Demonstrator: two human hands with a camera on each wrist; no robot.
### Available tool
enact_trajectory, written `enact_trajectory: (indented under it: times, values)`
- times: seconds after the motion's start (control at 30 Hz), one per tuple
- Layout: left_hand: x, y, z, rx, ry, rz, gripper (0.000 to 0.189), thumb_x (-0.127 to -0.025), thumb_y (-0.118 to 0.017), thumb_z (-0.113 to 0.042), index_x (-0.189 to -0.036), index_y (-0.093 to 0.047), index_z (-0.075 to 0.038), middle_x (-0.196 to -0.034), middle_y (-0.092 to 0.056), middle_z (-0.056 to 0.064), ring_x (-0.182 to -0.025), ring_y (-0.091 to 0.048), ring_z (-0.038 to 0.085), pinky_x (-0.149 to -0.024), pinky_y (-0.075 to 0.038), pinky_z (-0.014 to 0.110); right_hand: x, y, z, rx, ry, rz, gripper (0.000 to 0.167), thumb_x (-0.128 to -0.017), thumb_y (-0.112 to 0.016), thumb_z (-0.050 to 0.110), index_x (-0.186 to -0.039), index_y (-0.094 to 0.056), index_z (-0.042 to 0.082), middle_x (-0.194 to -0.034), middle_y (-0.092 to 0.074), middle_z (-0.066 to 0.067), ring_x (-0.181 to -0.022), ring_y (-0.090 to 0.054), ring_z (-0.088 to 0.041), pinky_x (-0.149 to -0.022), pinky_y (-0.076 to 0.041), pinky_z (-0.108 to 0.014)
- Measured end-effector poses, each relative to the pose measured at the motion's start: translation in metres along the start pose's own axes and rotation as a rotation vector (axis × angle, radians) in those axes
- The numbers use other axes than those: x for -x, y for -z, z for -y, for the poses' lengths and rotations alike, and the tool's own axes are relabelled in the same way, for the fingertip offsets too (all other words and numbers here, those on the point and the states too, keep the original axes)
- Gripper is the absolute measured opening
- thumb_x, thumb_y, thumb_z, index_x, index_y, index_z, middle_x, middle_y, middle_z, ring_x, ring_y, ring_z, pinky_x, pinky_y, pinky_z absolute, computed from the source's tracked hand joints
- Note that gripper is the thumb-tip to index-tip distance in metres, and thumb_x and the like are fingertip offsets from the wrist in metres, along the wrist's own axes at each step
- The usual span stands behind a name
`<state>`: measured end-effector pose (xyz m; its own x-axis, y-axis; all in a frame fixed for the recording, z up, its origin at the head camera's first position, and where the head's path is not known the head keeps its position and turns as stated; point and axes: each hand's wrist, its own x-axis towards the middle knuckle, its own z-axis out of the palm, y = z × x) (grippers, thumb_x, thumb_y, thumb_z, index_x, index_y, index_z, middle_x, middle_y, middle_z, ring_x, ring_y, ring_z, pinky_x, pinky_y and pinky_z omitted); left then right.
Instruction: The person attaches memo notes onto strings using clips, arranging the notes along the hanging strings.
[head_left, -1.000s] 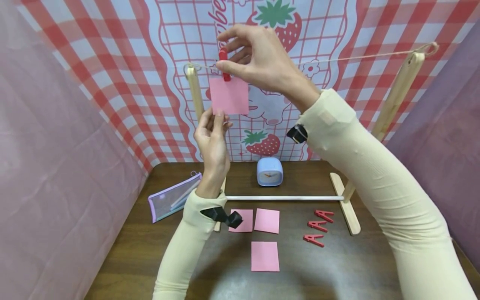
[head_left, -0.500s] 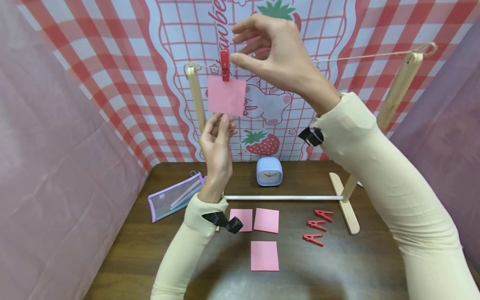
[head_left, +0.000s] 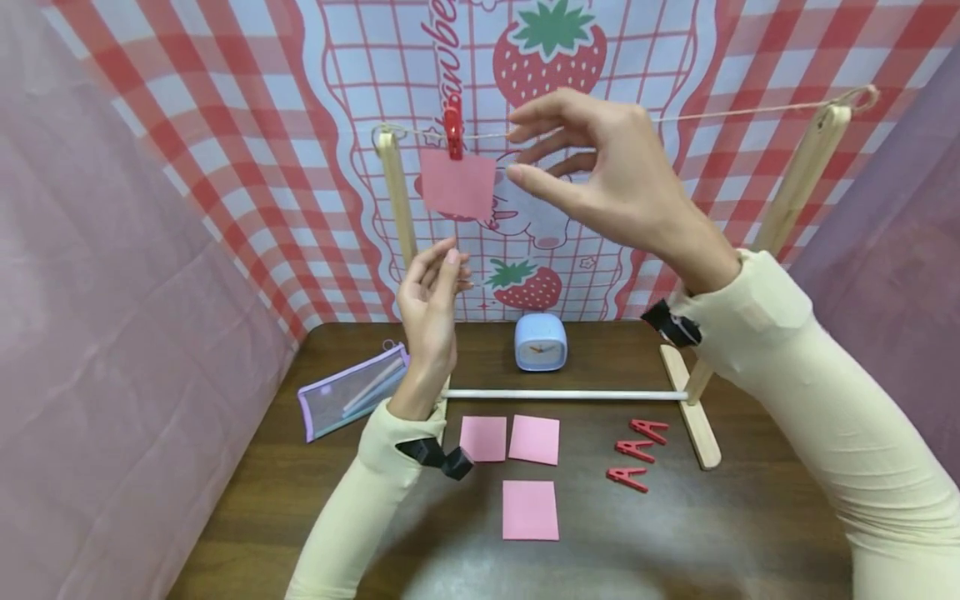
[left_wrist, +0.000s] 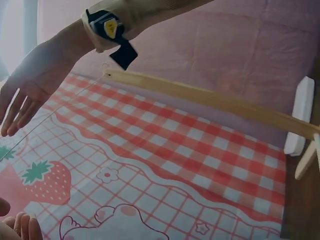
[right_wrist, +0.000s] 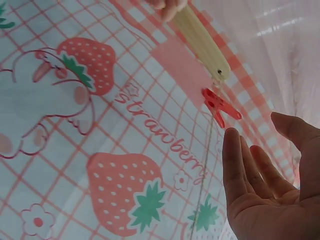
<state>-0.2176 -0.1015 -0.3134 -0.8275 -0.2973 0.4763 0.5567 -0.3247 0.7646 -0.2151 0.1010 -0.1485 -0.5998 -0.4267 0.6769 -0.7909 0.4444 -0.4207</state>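
Observation:
A pink paper square (head_left: 459, 187) hangs from a string (head_left: 738, 113), held by a red clothespin (head_left: 453, 132) near the left wooden post. In the right wrist view the same clothespin (right_wrist: 219, 106) grips the string and the paper's edge. Right of the paper, my right hand (head_left: 607, 171) is apart from it, fingers bent loosely with nothing between them. Just below the paper floats my left hand (head_left: 431, 304), fingers relaxed and touching nothing. Three more pink squares (head_left: 530, 510) lie on the table, with three red clothespins (head_left: 628, 478) to their right.
Two wooden posts (head_left: 806, 175) carry the string, joined low down by a white rod (head_left: 566, 395). A blue clock (head_left: 540, 342) stands behind the rod. At the left lies a purple-edged mesh pouch (head_left: 352, 393). A strawberry-print cloth (head_left: 660, 50) covers the back.
My right hand has let go of the clothespin and moved right and down. The left hand has released the paper's lower edge and dropped slightly; the paper hangs from the clothespin.

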Motion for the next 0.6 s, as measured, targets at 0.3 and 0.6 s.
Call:
enact_trajectory:
  times: [0.3, 0.6]
  values:
    - [0.016, 0.027, 0.005, -0.17, 0.005, 0.075, 0.033, -0.103, -0.063, -0.007, -0.133, -0.059, 0.005, -0.101, -0.075, -0.001, -0.087, -0.071, 0.016, -0.08, -0.064, 0.028, 0.041, -0.011, -0.026, 0.037, -0.007, 0.103, 0.046, -0.093, -0.08, 0.023, -0.135, -0.066, 0.009, -0.124, -0.076, -0.007, -0.105, -0.076, -0.017, -0.092, -0.065, -0.033]
    - [0.03, 0.048, 0.014, -0.295, 0.112, 0.168, 0.043, -0.102, -0.065, -0.007, -0.143, -0.054, -0.004, -0.117, -0.071, 0.026, -0.09, -0.072, 0.021, -0.079, -0.065, 0.03, 0.082, -0.015, -0.053, 0.08, -0.08, 0.186, 0.05, -0.091, -0.082, 0.021, -0.136, -0.064, 0.009, -0.118, -0.077, -0.006, -0.101, -0.077, -0.02, -0.084, -0.067, -0.039]
